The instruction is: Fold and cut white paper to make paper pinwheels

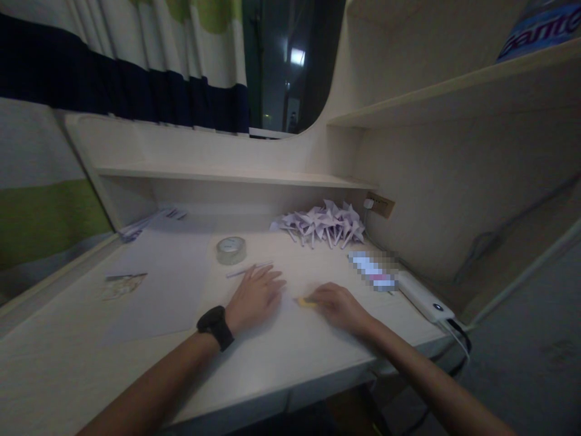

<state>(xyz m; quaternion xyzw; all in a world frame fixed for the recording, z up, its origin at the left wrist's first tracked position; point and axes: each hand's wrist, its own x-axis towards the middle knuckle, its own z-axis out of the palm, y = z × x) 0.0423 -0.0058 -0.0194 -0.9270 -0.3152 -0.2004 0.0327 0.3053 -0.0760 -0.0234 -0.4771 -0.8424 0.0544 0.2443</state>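
My left hand [256,295], with a black watch [216,327] on the wrist, lies palm down with its fingers spread on a small piece of white paper [287,301]. The paper is pale against the desk, so its edges are hard to see. My right hand [338,306] is closed round what looks like a yellow utility knife [307,301], blurred, its tip pointing left at the paper. Just beyond my left fingers lies a thin rolled paper stick [249,270]. A roll of clear tape [231,250] rests behind that.
Several paper pinwheels [324,224] are piled at the back. On the right are a lit phone [372,270] and a white power strip [422,297] with cables. Large white sheets [158,278] cover the left side, near a small pale, patterned item [124,286]. Shelves [236,175] rise behind.
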